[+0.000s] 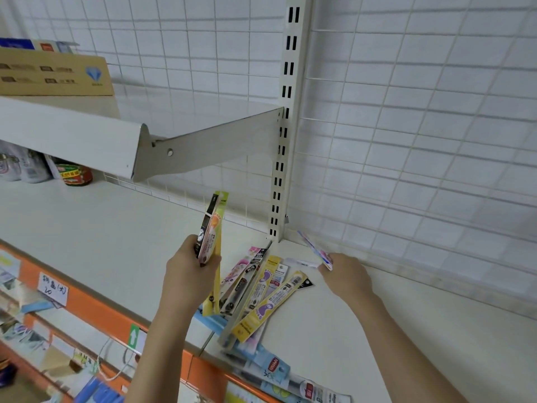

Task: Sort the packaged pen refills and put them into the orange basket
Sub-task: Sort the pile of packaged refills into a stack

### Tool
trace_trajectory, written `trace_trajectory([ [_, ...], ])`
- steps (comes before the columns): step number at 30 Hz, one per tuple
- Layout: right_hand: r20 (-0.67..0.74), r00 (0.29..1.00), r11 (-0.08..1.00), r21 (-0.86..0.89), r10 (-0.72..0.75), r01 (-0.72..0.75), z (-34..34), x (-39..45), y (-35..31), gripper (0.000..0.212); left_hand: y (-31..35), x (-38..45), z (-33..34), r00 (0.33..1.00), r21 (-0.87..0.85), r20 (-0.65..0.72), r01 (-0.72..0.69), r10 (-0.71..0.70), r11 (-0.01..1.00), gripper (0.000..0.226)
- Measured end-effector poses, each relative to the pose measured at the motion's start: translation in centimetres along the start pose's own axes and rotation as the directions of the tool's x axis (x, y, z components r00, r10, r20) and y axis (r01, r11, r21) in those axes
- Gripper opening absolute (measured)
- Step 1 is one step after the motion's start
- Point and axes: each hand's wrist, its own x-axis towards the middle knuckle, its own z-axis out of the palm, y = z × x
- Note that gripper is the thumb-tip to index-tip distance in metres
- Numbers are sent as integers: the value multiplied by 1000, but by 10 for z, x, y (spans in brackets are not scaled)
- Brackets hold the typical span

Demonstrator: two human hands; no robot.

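**Refills Being Gathered, Basket Nowhere in Sight**

From the head camera, the one view on offer: we're looking down on a pale cream metal shop shelf [101,242] backed by white wire grid. The left hand [191,271] is up off the shelf with its fingers curled round a small bunch of long, flat plastic-sleeved pen refill packs [212,228], black, pink and yellow, held roughly upright like a fan of cards. Over to the right, the right hand [345,274] reaches toward the back corner and pinches a single pink-and-blue refill pack [315,248] at its near end, the far end angling up toward the wire grid.

Between the two hands lies the loose pile of packaged refills [261,295], yellow ones with purple footprint marks, pink ones, black ones, all overlapping on the shelf. More blue-and-clear packs [273,365] trail along the front edge of the shelf.

How far along? Early-to-middle, I'd say: a few packs collected in hand, plenty not yet picked up, and nothing visibly delivered. The orange basket doesn't appear anywhere in this picture, so what's in it can't be told. The orange you do see is the shelf's front price strip [96,306], not a container.

Elsewhere, a brown cardboard box [55,74] sits on the upper shelf; its contents are hidden. A red-labelled jar [76,174] stands beneath.
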Motion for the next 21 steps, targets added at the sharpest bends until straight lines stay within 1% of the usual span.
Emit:
trace_trajectory([
  [2, -30, 999, 1000, -9, 13, -13, -3, -3, 4, 20, 0, -1, 0, 1000, -25, 7, 4, -4, 1000, 14],
  [4, -99, 995, 999, 21, 29, -28, -4, -5, 8, 26, 0, -2, 1, 999, -33, 35, 23, -22, 999, 18],
  [6, -149, 985, 990, 123, 84, -66, -8, -7, 13, 37, -2, 1, 4, 998, -1, 54, 38, -38, 999, 6],
  [8, -144, 979, 970, 214, 145, -112, -15, -11, 19, 41, -3, 2, 8, 996, 38, 73, 41, -44, 998, 30],
  [10, -101, 982, 954, 273, 158, -125, -20, -16, 23, 36, -3, 1, 11, 995, 52, 87, 37, -41, 998, 38],
  [13, -68, 985, 918, 378, 159, -122, -22, -24, 25, 18, -3, 1, 15, 995, 63, 95, 20, -26, 998, 28],
  [15, -82, 988, 904, 420, 130, -84, -21, -27, 25, 15, -3, 1, 16, 995, 15, 98, 8, -9, 1000, 23],
  [17, -53, 997, 892, 451, 64, -34, -22, -32, 21, 16, -1, 1, 14, 996, -45, 86, -5, 9, 999, 21],
  [19, 19, 1000, 849, 529, -13, 1, -25, -40, 12, 32, 1, 0, 10, 998, -72, 49, -27, 30, 997, 20],
  [20, 63, 997, 837, 547, -45, 3, -26, -43, 7, 42, 1, -1, 8, 999, -78, 29, -37, 40, 996, 20],
  [21, 93, 993, 845, 535, -74, 13, -26, -47, 2, 47, 0, -1, 5, 999, -91, 16, -39, 40, 995, 20],
])
